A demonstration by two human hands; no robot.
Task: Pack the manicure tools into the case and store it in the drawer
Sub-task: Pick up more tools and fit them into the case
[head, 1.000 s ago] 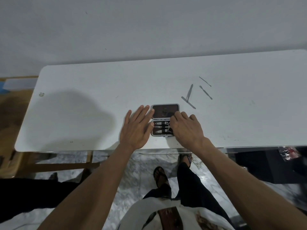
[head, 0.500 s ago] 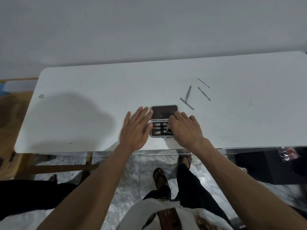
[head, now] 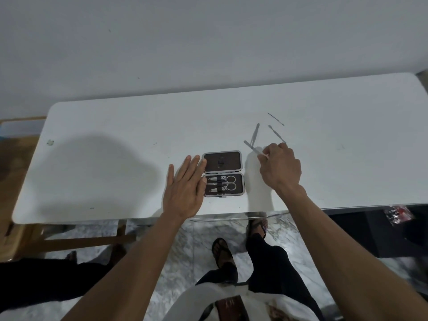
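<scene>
Case (head: 223,173) lies open flat on the white worktop (head: 115,135), between the two hands, near the front edge. Lower half holds tools under a strap: scissors (head: 225,183) and what look like clippers; upper half shows only dark lining.

Four loose tools lie beyond and just beside the right hand (head: 279,169): two flat strips crossed in a V (head: 253,137), a slim double-ended pusher (head: 275,133) by the knuckles, and a thin pick (head: 275,119) farthest out.

Handling, as judged: the strips are thin metal, light, stiff, lying flush on a smooth top, so likely slippery and hard to get a nail under. Best taken at one end, tipped up, or slid to an edge. Points may be sharp. The case looks light and liable to skate unless braced.

Left hand (head: 185,186): flat, fingers extended and close together, palm down on the worktop, fingertips touching the case's left edge, apparently steadying it. Holds nothing.

Right hand: raised, fingers curled, thumb and forefinger closing at the near end of the lower crossed strip. Whether the strip is actually gripped cannot be told.

No drawer identifiable in view.
</scene>
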